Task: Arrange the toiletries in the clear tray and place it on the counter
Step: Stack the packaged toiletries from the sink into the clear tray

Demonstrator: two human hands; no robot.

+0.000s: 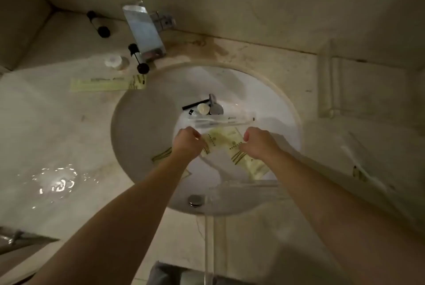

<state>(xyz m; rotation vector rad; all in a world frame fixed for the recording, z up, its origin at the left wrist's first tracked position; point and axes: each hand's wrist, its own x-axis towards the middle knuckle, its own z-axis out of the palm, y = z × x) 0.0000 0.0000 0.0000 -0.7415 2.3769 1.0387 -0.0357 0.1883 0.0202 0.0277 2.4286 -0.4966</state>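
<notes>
A clear tray (250, 184) sits over the white sink basin (138, 124); its edges are hard to make out. Inside lie pale yellow packets (224, 140), a toothbrush in a clear wrapper (224, 119), a small round cream cap (203, 108), a tiny tube (192, 113) and a thin black item (194, 105). My left hand (186, 144) has its fingers curled at the left edge of the yellow packets. My right hand (259, 144) is curled over their right side. Both seem to pinch the packets, and the fingertips are partly hidden.
A chrome faucet (145, 29) stands behind the basin. On the left counter lie a long yellow packet (108, 83), two small black-capped bottles (97, 24) (138, 58) and a small white round item (113, 61). A clear acrylic piece (328, 82) stands on the right counter.
</notes>
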